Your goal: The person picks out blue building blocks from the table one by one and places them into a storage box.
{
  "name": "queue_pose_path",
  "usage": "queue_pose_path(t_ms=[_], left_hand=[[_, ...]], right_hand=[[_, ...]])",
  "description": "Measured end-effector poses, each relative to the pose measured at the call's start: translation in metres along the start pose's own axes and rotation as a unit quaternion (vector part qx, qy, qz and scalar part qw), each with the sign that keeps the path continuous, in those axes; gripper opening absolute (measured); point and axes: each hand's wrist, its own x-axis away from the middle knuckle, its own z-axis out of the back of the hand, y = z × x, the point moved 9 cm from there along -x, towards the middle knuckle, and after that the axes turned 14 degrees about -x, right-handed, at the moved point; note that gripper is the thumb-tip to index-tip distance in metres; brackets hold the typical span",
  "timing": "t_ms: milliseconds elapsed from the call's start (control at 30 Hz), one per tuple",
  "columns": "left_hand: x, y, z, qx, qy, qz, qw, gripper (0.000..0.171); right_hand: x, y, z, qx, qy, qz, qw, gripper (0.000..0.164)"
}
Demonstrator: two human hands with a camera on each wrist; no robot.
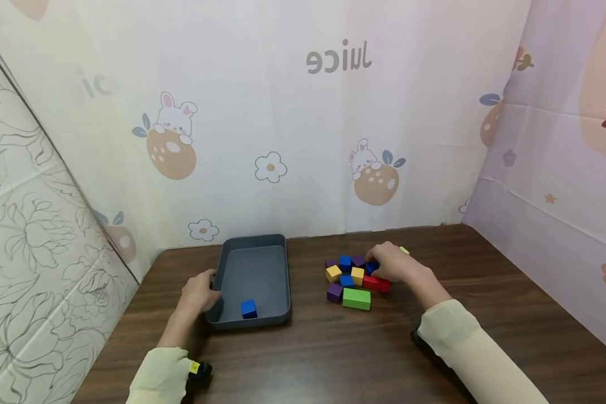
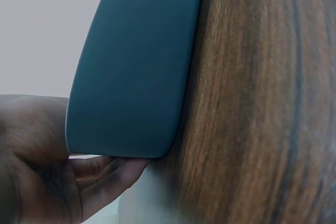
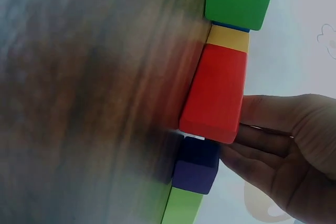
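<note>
My left hand point(image 1: 198, 292) grips the left wall of a dark grey tray point(image 1: 255, 272), thumb over the rim. In the left wrist view, fingers point(image 2: 113, 187) curl around the tray's end point(image 2: 131, 77). One blue block point(image 1: 249, 309) lies near the tray's front edge. Over at the right side of the block cluster, my right hand point(image 1: 390, 264) pinches a dark blue block point(image 1: 371, 269), partly hidden by the fingers. Just in front lies a long red block point(image 1: 376, 284); the right wrist view shows the fingers behind this red block point(image 3: 215, 90).
Beside the red block are yellow blocks point(image 1: 357, 275), blue blocks point(image 1: 345, 263), purple blocks point(image 1: 335, 292) and a long green block point(image 1: 356, 299). Another light green block point(image 1: 404, 250) shows behind the right hand. A printed curtain point(image 1: 283, 112) hangs behind the wooden table point(image 1: 313, 359).
</note>
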Motion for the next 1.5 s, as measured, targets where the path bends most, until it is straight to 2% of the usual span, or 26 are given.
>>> queue_pose_path(t_ms=[300, 567, 933, 1500], left_hand=[[-0.0008, -0.0009, -0.0011, 0.000, -0.001, -0.003, 1.0000, 0.061], [-0.0009, 0.0006, -0.0007, 0.002, 0.002, -0.006, 1.0000, 0.060], [-0.0027, -0.0011, -0.0024, 0.005, 0.004, 0.004, 1.0000, 0.060], [-0.0027, -0.0009, -0.0030, -0.004, 0.000, 0.012, 0.9999, 0.061]], right_hand=[[-0.0013, 0.0004, -0.0017, -0.003, 0.000, 0.000, 1.000, 0.030], [0.0031, 0.0046, 0.0034, -0.005, -0.008, -0.008, 1.000, 0.019], [0.0001, 0.0037, 0.0007, -0.012, -0.001, -0.002, 1.000, 0.016], [-0.0001, 0.0038, 0.0010, 0.002, -0.003, -0.005, 1.000, 0.027]])
